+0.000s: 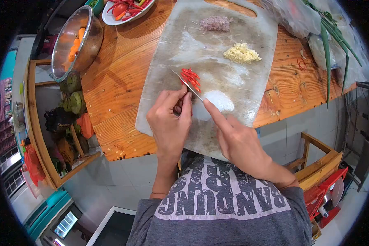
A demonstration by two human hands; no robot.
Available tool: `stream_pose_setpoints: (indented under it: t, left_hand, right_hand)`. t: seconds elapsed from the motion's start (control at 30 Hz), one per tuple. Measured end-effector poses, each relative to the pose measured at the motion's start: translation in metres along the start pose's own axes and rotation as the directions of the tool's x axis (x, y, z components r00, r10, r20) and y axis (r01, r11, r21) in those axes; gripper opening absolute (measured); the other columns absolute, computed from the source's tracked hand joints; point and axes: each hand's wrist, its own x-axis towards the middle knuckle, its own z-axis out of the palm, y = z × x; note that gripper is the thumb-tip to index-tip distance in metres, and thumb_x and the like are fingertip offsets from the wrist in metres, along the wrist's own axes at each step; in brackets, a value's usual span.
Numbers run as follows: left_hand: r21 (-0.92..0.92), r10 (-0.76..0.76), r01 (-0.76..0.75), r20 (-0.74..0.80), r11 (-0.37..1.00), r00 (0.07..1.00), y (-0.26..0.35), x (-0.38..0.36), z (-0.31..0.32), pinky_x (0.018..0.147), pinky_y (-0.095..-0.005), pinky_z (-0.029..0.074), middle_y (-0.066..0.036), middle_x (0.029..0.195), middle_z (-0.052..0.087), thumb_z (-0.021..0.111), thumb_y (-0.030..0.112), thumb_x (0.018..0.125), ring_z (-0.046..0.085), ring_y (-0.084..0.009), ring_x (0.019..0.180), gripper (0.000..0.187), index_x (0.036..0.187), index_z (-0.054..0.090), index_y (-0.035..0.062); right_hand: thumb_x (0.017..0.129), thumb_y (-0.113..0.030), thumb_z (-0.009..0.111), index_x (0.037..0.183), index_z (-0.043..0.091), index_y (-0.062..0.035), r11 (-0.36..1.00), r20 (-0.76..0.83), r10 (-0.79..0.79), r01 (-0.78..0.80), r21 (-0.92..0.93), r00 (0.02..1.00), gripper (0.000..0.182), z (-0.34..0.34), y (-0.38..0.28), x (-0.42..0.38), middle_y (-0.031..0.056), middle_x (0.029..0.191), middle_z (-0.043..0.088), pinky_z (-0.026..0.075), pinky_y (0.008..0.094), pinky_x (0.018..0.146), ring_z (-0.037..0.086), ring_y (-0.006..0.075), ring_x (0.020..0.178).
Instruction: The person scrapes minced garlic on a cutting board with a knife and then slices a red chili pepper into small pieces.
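Note:
My left hand (171, 110) pinches a red chili (184, 88) on the large whitish cutting board (160, 82). My right hand (238, 139) is closed round a knife, its index finger stretched along the blade (187, 85). The blade crosses the chili just beyond my left fingertips. Sliced red chili (191, 78) lies in a small pile right beside the blade. Farther up the board are a heap of chopped pale-yellow pieces (242, 53) and a heap of chopped pinkish-purple pieces (215, 23). The knife handle is hidden in my right hand.
On the wooden table (115, 94), a metal bowl (95, 43) with orange pieces stands at the left, near a white plate (127, 18) of red chilies and tomato. Plastic bags (293, 18) and green onion leaves (326, 53) lie at the right. A wooden stool (320, 164) stands below.

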Motion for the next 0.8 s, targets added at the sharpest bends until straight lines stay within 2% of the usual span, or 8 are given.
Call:
stream_pose_setpoints:
  t: [0.23,0.33,0.43,0.53,0.8]
  left_hand:
    - [0.077,-0.012,0.011,0.011,0.997,1.0,0.003,0.007,-0.005,0.055,-0.0269,0.049,-0.009,0.079,0.067,0.074,0.002,0.086,0.062,-0.013,0.059,0.016,0.102,0.076,-0.0005]
    - [0.027,-0.084,0.083,0.059,0.996,0.995,0.007,0.003,-0.007,0.059,-0.0255,0.048,-0.008,0.08,0.07,0.074,0.004,0.087,0.062,-0.0108,0.063,0.015,0.101,0.077,-0.0005]
    - [0.009,-0.11,0.109,0.055,0.994,0.992,0.008,0.002,-0.006,0.06,-0.0257,0.049,-0.008,0.081,0.07,0.074,0.004,0.087,0.064,-0.011,0.065,0.015,0.101,0.077,-0.0004]
    - [0.011,-0.047,0.047,0.044,0.999,0.998,0.004,0.001,-0.004,0.054,-0.028,0.05,-0.009,0.079,0.067,0.073,0.002,0.087,0.063,-0.0135,0.058,0.016,0.102,0.077,-0.0008]
    - [0.017,-0.034,0.033,0.073,0.999,0.997,0.005,0.003,-0.006,0.055,-0.0286,0.05,-0.01,0.08,0.066,0.073,0.002,0.086,0.064,-0.0149,0.058,0.015,0.101,0.076,-0.0009]
  right_hand:
    - [0.092,-0.002,0.058,0.157,0.034,-0.0158,0.992,0.059,0.045,-0.052,0.115,0.997,0.07,-0.019,0.001,-0.015,0.0193,0.082,0.061,0.053,0.0482,0.06,0.063,0.04,0.064]
    - [0.091,-0.001,0.058,0.155,0.037,-0.0148,0.985,-0.017,-0.007,0.01,0.169,1.0,0.069,-0.015,0.008,-0.011,0.0198,0.082,0.061,0.053,0.0476,0.061,0.063,0.0393,0.064]
    - [0.091,0.0,0.058,0.154,0.039,-0.0139,0.985,-0.078,-0.035,0.047,0.164,0.996,0.068,-0.011,0.005,-0.004,0.019,0.081,0.06,0.053,0.0472,0.061,0.063,0.0388,0.064]
    - [0.09,0.0,0.058,0.155,0.038,-0.0139,0.989,-0.073,-0.075,0.084,0.122,0.994,0.069,-0.006,0.007,-0.001,0.0175,0.081,0.058,0.053,0.0473,0.06,0.062,0.0385,0.063]
    - [0.087,-0.004,0.062,0.158,0.032,-0.0156,0.999,0.015,-0.007,0.007,-0.032,1.0,0.077,-0.001,-0.004,-0.004,0.0163,0.08,0.056,0.055,0.0473,0.055,0.063,0.0384,0.06]
